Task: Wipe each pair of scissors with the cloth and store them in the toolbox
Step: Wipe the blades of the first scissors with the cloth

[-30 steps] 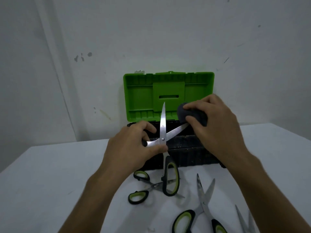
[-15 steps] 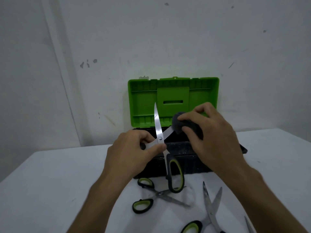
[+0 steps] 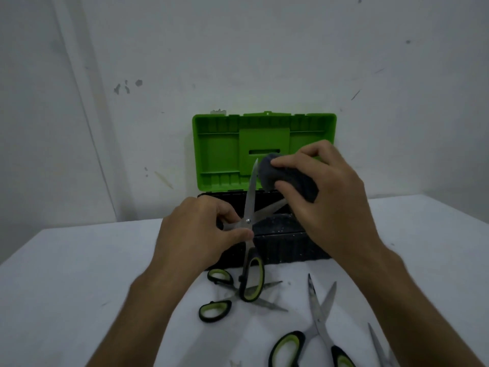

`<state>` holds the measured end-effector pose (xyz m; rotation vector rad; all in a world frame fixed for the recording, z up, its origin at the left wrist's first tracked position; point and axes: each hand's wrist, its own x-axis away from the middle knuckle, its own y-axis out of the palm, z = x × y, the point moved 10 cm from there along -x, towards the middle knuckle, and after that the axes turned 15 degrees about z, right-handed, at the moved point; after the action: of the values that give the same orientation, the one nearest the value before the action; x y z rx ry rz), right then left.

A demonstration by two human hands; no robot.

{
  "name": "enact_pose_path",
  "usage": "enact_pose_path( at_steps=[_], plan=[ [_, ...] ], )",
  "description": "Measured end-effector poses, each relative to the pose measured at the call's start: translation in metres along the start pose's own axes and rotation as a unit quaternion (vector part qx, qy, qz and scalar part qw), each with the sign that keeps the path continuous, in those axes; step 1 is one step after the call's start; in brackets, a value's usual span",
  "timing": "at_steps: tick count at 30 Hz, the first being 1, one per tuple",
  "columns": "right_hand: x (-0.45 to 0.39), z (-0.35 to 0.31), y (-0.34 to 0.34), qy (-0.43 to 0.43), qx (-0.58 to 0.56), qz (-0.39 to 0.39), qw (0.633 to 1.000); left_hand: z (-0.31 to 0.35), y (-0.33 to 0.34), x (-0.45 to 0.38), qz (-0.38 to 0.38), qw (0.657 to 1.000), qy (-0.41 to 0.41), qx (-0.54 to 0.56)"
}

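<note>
My left hand (image 3: 201, 234) is pinching the open steel scissors with black-and-green handles (image 3: 250, 221) near the pivot, above the black toolbox with the green lid (image 3: 264, 147). My right hand (image 3: 325, 194) grips the wadded dark grey cloth (image 3: 285, 178) on one blade. Honestly, the bare edge could nick my fingers if the cloth slips.

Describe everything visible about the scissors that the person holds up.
The steel-bladed scissors with black-and-green handles are held above the open toolbox, blades spread wide. The left hand pinches them near the pivot screw; one handle loop hangs below. The right hand presses a dark grey cloth around the right blade.
</note>
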<state>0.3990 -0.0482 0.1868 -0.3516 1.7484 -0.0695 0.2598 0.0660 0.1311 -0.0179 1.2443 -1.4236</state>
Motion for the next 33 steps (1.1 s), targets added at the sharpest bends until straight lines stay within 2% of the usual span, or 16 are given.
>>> enact_pose_path(
  at_steps=[5,10,16,20,27,30,33],
  plan=[
    [0.017,-0.022,0.024,-0.052,0.054,-0.053,0.996,0.020,-0.006,0.006,0.028,0.995,0.046,-0.085],
    [0.013,-0.001,0.022,-0.014,0.081,-0.030,0.996,0.028,-0.020,0.007,0.076,0.979,0.080,-0.171],
    [-0.002,0.031,-0.008,0.034,0.132,0.021,0.990,0.030,-0.017,0.010,0.068,0.984,0.076,-0.144],
    [-0.010,0.030,-0.022,0.044,0.105,0.043,0.993,0.019,-0.020,0.006,0.064,0.989,0.050,-0.123],
    [-0.001,0.003,0.005,0.008,0.012,-0.025,1.000,0.024,-0.020,0.005,0.059,0.986,0.082,-0.129],
    [0.001,0.023,0.008,0.053,0.000,-0.021,0.998,0.026,-0.018,0.005,0.054,0.985,0.103,-0.127],
    [0.001,0.047,0.000,0.108,0.011,0.000,0.994,0.020,-0.010,0.004,0.025,0.992,0.087,-0.087]
  ],
)
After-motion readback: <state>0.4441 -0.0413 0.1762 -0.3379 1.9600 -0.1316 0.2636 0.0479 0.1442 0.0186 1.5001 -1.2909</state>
